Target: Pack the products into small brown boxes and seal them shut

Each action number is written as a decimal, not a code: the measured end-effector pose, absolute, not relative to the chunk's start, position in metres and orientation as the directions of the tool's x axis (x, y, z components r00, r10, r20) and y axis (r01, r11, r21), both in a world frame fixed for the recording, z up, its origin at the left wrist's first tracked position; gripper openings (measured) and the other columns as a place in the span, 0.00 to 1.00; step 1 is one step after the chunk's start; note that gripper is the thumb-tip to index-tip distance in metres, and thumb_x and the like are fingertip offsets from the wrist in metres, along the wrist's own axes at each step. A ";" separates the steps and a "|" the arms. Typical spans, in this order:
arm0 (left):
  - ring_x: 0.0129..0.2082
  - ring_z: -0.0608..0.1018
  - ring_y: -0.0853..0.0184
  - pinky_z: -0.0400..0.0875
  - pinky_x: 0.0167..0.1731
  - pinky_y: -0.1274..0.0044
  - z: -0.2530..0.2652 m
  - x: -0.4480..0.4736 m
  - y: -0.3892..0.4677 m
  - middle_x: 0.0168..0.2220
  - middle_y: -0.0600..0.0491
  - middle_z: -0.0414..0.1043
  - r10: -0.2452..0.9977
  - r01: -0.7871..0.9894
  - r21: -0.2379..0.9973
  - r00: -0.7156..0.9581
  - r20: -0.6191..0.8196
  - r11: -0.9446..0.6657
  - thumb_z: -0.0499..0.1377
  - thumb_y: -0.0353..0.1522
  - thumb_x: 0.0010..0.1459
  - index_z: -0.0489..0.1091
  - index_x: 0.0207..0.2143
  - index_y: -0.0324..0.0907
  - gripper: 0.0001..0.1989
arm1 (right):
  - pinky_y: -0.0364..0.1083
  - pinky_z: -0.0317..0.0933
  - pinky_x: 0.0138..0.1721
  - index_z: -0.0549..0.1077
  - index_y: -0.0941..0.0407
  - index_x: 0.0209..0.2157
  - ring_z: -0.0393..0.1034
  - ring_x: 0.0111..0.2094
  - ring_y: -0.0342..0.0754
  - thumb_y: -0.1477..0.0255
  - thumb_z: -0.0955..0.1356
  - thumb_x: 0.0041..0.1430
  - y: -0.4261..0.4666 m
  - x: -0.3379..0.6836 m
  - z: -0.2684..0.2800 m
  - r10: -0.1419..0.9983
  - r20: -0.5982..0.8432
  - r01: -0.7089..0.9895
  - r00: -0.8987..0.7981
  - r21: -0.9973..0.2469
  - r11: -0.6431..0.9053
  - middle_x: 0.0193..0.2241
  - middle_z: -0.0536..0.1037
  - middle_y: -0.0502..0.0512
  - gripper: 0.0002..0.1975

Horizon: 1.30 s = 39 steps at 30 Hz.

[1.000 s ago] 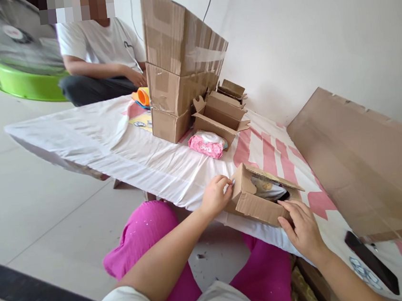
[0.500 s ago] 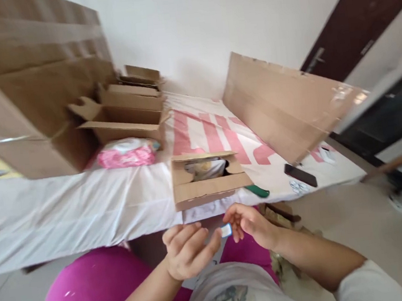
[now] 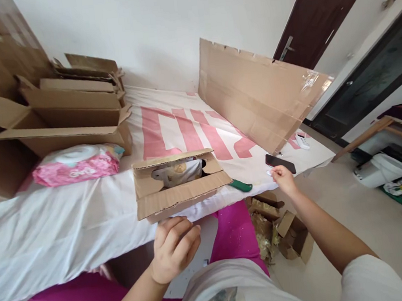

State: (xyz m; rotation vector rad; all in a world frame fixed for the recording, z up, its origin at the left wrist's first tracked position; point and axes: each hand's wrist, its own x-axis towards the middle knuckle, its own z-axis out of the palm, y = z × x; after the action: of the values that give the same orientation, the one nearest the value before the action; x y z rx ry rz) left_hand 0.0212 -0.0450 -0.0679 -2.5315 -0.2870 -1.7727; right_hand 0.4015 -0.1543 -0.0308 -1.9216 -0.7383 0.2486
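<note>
My left hand (image 3: 177, 246) hangs just in front of the small cardboard box (image 3: 184, 195), at the table's edge. Its fingers are curled in, and whatever they hold, if anything, is hidden. To the right, my right hand (image 3: 283, 179) is beside the black phone (image 3: 280, 163), thumb and fingers pinched at a small white piece (image 3: 269, 172). That piece is too small to make out fully. The small box has its long flaps up, and a white and yellowish packet (image 3: 183, 172) shows inside. A green curved object (image 3: 241, 185) lies against the box's right corner.
Larger open cardboard boxes (image 3: 75, 113) and a pink wipes pack (image 3: 76, 166) stand at the left. A cardboard sheet (image 3: 252, 87) leans at the back right, with a white object (image 3: 302, 141) near its end. Cardboard scraps (image 3: 294, 239) lie on the floor.
My hands have parted: the right moved out to the phone, while the left drew slightly left, its fingers curling. The blue-edged white label between them no longer shows there. The view has turned right.
</note>
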 end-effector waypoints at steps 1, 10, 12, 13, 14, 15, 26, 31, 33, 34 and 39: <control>0.37 0.74 0.62 0.70 0.38 0.70 -0.068 0.022 -0.045 0.32 0.51 0.71 0.139 0.171 0.085 0.333 0.933 -0.982 0.64 0.23 0.50 0.71 0.35 0.43 0.10 | 0.42 0.52 0.20 0.61 0.53 0.24 0.57 0.17 0.41 0.55 0.69 0.40 -0.160 0.414 -0.032 0.570 0.150 0.382 0.808 -0.870 -0.312 0.15 0.64 0.43 0.18; 0.38 0.74 0.62 0.70 0.38 0.70 -0.076 0.030 -0.044 0.32 0.52 0.71 0.161 0.168 0.098 0.414 0.896 -0.981 0.63 0.25 0.52 0.71 0.37 0.45 0.10 | 0.43 0.58 0.23 0.67 0.55 0.31 0.63 0.19 0.42 0.56 0.68 0.43 -0.167 0.423 -0.060 0.578 0.115 0.395 0.808 -0.833 -0.386 0.19 0.70 0.47 0.18; 0.38 0.74 0.62 0.70 0.38 0.71 -0.077 0.031 -0.043 0.32 0.51 0.71 0.171 0.162 0.111 0.430 0.886 -0.981 0.63 0.24 0.52 0.71 0.37 0.44 0.10 | 0.43 0.58 0.23 0.67 0.55 0.31 0.62 0.19 0.41 0.58 0.68 0.45 -0.161 0.439 -0.056 0.521 0.117 0.387 0.846 -0.807 -0.446 0.19 0.70 0.47 0.16; 0.38 0.74 0.62 0.70 0.38 0.71 -0.077 0.031 -0.042 0.32 0.51 0.71 0.175 0.156 0.118 0.433 0.884 -0.981 0.63 0.24 0.51 0.71 0.37 0.44 0.11 | 0.43 0.58 0.23 0.67 0.56 0.30 0.62 0.18 0.41 0.59 0.68 0.45 -0.159 0.447 -0.055 0.498 0.112 0.382 0.860 -0.788 -0.482 0.18 0.69 0.47 0.15; 0.38 0.75 0.62 0.70 0.38 0.71 -0.078 0.031 -0.042 0.32 0.51 0.72 0.178 0.149 0.125 0.434 0.883 -0.981 0.63 0.23 0.51 0.71 0.36 0.43 0.11 | 0.43 0.58 0.22 0.67 0.56 0.28 0.61 0.18 0.41 0.60 0.68 0.45 -0.159 0.454 -0.054 0.485 0.101 0.380 0.869 -0.765 -0.520 0.17 0.69 0.47 0.14; 0.38 0.75 0.61 0.70 0.38 0.71 -0.078 0.031 -0.041 0.32 0.50 0.72 0.181 0.143 0.130 0.435 0.882 -0.981 0.63 0.23 0.51 0.70 0.36 0.43 0.11 | 0.43 0.58 0.22 0.68 0.56 0.26 0.61 0.18 0.42 0.62 0.69 0.45 -0.159 0.459 -0.053 0.481 0.087 0.381 0.873 -0.736 -0.559 0.16 0.69 0.47 0.12; 0.38 0.73 0.62 0.68 0.38 0.70 -0.074 0.023 -0.046 0.34 0.51 0.70 0.130 0.204 0.064 0.328 0.936 -0.977 0.63 0.25 0.50 0.71 0.36 0.45 0.11 | 0.46 0.57 0.32 0.76 0.53 0.25 0.68 0.31 0.49 0.63 0.73 0.41 -0.160 0.440 -0.036 0.590 0.227 0.627 0.775 -0.393 -0.673 0.27 0.72 0.52 0.09; 0.40 0.69 0.60 0.66 0.41 0.66 -0.067 0.001 -0.026 0.39 0.50 0.65 0.190 0.386 0.196 -0.053 0.980 -0.901 0.61 0.31 0.52 0.69 0.40 0.49 0.11 | 0.45 0.61 0.29 0.74 0.55 0.29 0.66 0.26 0.46 0.62 0.66 0.56 -0.133 0.389 -0.015 0.772 0.530 0.925 0.351 -0.325 -0.197 0.26 0.72 0.52 0.11; 0.43 0.69 0.58 0.65 0.44 0.63 -0.062 -0.006 -0.013 0.42 0.49 0.64 0.328 0.335 0.387 -0.219 0.919 -0.859 0.56 0.34 0.58 0.67 0.43 0.48 0.10 | 0.46 0.64 0.33 0.74 0.55 0.31 0.69 0.30 0.47 0.64 0.65 0.59 -0.118 0.362 -0.005 0.781 0.599 0.951 0.176 -0.310 0.023 0.28 0.74 0.53 0.10; 0.44 0.69 0.58 0.65 0.45 0.62 -0.060 -0.008 -0.007 0.43 0.48 0.64 0.416 0.277 0.483 -0.266 0.869 -0.831 0.53 0.35 0.60 0.67 0.45 0.47 0.10 | 0.47 0.65 0.35 0.73 0.54 0.33 0.70 0.32 0.47 0.65 0.65 0.60 -0.111 0.349 0.002 0.775 0.624 0.950 0.100 -0.292 0.113 0.29 0.75 0.53 0.08; 0.52 0.68 0.58 0.67 0.46 0.66 -0.051 -0.016 0.006 0.52 0.44 0.63 0.661 0.105 0.664 -0.062 0.748 -0.740 0.43 0.41 0.67 0.66 0.52 0.46 0.20 | 0.50 0.67 0.43 0.72 0.53 0.41 0.72 0.40 0.50 0.67 0.64 0.63 -0.078 0.291 0.042 0.752 0.650 0.898 -0.109 -0.260 0.355 0.36 0.77 0.56 0.08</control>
State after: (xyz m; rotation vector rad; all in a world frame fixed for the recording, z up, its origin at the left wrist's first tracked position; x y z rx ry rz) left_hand -0.0162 0.0056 -0.0513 -2.3754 -1.0700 -2.4283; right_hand 0.2909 -0.0784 0.0424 -1.4377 -1.8983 -0.2574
